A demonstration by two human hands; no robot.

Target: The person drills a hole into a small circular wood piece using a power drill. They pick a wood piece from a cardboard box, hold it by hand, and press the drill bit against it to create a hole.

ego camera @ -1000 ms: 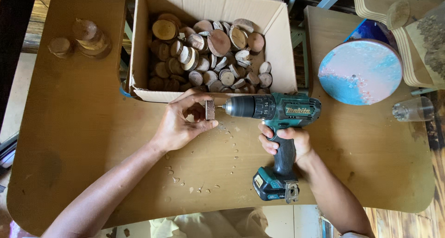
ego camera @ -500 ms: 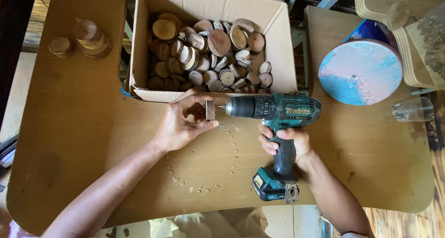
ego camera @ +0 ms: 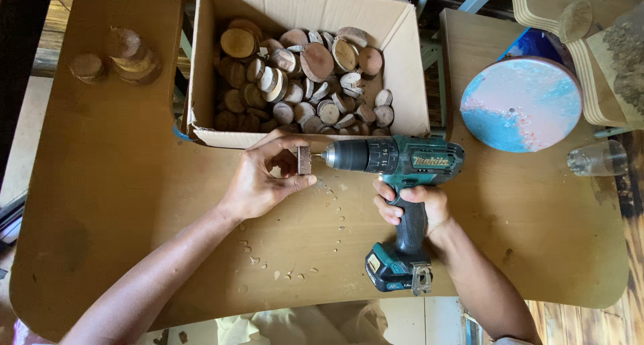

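Single head-worn camera looks steeply down, close over the table point(ego camera: 100, 204).

Soft, even daylight, bright and warm on the brown table point(ego camera: 121, 204), faint soft shadows under the forearms, dim shade inside the cardboard box point(ego camera: 402, 83), mild sheen on the round blue-pink disc point(ego camera: 523, 103), centre sharp, slight wide-angle stretch at frame corners
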